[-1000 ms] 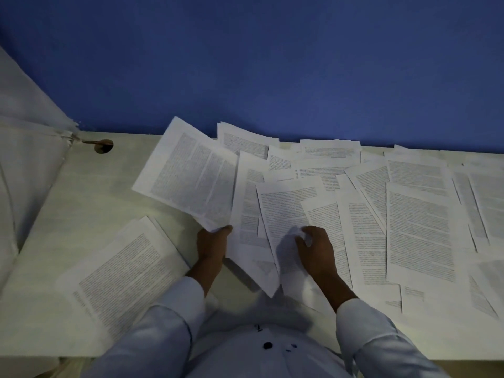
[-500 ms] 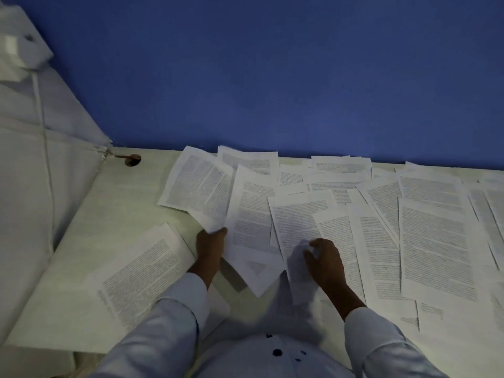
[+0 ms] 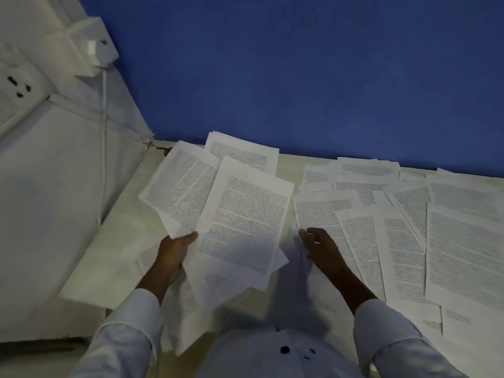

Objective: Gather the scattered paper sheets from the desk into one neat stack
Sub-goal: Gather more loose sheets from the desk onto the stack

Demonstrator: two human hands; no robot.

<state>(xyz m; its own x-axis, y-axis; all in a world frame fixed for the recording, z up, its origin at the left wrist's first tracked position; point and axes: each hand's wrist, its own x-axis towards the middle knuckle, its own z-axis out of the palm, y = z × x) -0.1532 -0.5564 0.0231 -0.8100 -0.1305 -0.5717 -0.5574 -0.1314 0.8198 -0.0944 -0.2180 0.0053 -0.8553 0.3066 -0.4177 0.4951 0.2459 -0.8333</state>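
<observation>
left hand (image 3: 174, 252): gripping a messy fan of sheets (image 3: 245, 222)
right hand (image 3: 319, 246): open, resting on scattered sheets (image 3: 409, 241)
table (image 3: 125, 227): buried on the right

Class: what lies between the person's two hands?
In the head view, the fanned sheets gripped by the left hand fill that stretch, stopping just short of the right hand.

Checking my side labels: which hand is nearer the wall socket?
Left. The left hand, gripping fanned sheets, is below-right of the wall socket; the right hand is farther right, at the spread sheets.
</observation>
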